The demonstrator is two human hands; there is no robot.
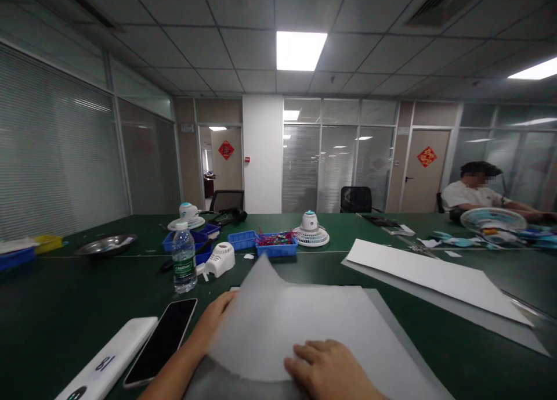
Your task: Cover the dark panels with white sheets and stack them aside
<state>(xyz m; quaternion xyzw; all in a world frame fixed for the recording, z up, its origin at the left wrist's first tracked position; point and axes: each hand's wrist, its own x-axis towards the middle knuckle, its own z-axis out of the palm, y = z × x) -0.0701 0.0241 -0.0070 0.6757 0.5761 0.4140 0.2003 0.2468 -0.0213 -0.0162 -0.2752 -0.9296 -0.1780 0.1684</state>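
Observation:
A large white sheet of paper (313, 324) lies on a grey board (391, 324) on the green table. My left hand (213, 321) grips the sheet's left edge and lifts a corner, which curls up into a peak. My right hand (328, 368) lies flat on the sheet near its front, fingers stretched out and pressing it down. A black phone (163, 342) and a white power bank (107, 362) lie just left of my left arm.
A water bottle (184, 260), a white fan part (220, 259), blue trays (276, 246) of small parts and two small fans (311, 229) stand beyond. More white sheets (435, 278) lie to the right. A seated person (474, 191) works at the far right.

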